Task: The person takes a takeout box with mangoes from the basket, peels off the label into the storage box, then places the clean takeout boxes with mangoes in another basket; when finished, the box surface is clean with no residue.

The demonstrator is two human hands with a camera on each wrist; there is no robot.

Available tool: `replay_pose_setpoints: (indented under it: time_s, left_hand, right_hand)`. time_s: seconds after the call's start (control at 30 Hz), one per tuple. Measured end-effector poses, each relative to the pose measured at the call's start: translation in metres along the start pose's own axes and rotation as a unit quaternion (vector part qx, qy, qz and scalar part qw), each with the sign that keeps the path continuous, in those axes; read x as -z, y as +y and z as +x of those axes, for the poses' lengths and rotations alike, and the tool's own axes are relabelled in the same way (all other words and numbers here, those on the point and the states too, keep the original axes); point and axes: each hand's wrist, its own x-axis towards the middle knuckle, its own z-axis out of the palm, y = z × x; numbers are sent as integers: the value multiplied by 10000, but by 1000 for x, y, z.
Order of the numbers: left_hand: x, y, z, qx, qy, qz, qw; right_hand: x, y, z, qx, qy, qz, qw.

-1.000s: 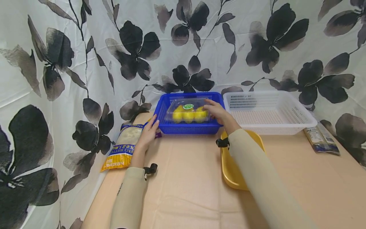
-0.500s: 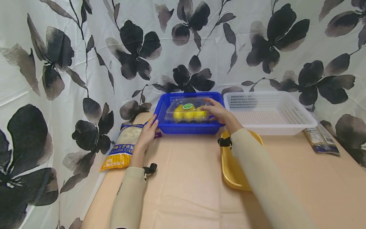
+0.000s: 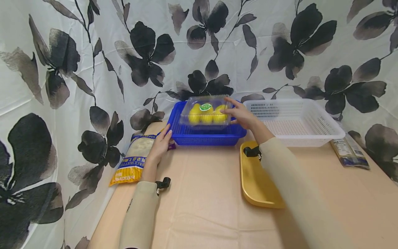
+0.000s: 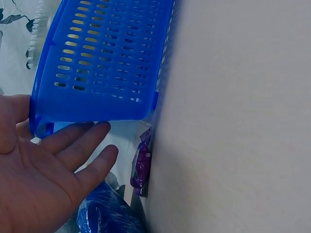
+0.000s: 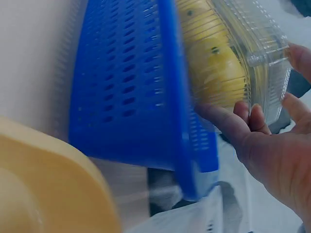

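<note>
Right hand [image 3: 245,117] pinching the right end of a clear, rectangular plastic box [image 3: 205,110] packed with round yellow fruit [image 3: 195,117], and the box is up over the blue slotted plastic basket [image 3: 205,140]! It lies left of that hand, long axis side to side, and the right hand is the nearer; the left hand [image 3: 159,145] grips the basket's left rim. The right wrist view shows fingertips [image 5: 257,116] bunched around the box's end, largely hidden in the head view.
</note>
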Motion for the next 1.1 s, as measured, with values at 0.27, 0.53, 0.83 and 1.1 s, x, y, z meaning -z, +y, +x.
replay_pose_setpoints:
  time_s: [0.27,0.53,0.83,1.1]
  left_hand:
    - [-2,-3,1,-23,-38,-164,9999]
    - [-2,-6,2,-69,-23,-33,10000]
    - [-2,-6,1,-101,-29,79,9999]
    - [-2,-7,2,-202,-100,8,9997]
  right_hand:
    - [9,-22,-24,426,87,71,9990]
    - [12,-29,-59,586,86,-69,9982]
    - [10,-30,-99,546,156,-265,9980]
    - [5,-22,-126,419,-96,-463,9980]
